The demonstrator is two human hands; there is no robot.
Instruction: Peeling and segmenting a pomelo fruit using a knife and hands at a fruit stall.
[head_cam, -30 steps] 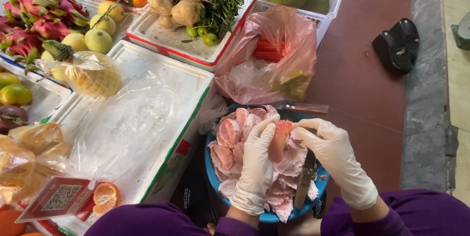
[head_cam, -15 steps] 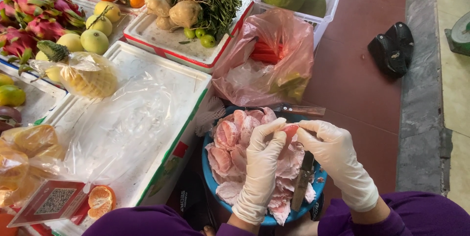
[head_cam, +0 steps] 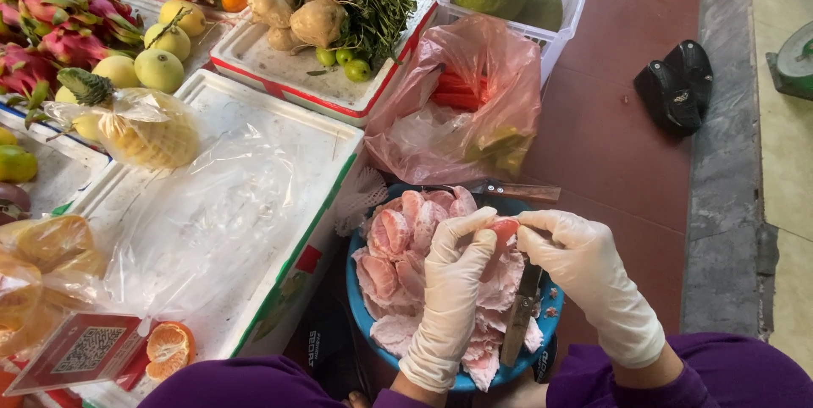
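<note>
Your left hand (head_cam: 453, 294) wears a thin, off-white disposable glove that fits closely over the fingers and creases across the back. Its cuff bunches in soft folds at the wrist, where the rolled edge sits slightly loose. Your right hand (head_cam: 584, 277) wears a matching glove, the same pale, faintly glossy material, wrinkled over the knuckles and drawn up past the wrist to a rolled rim. Beyond each cuff a short stretch of bare forearm shows. Both arms are in deep purple sleeves of a smooth, plain fabric, pushed back from the wrists.
</note>
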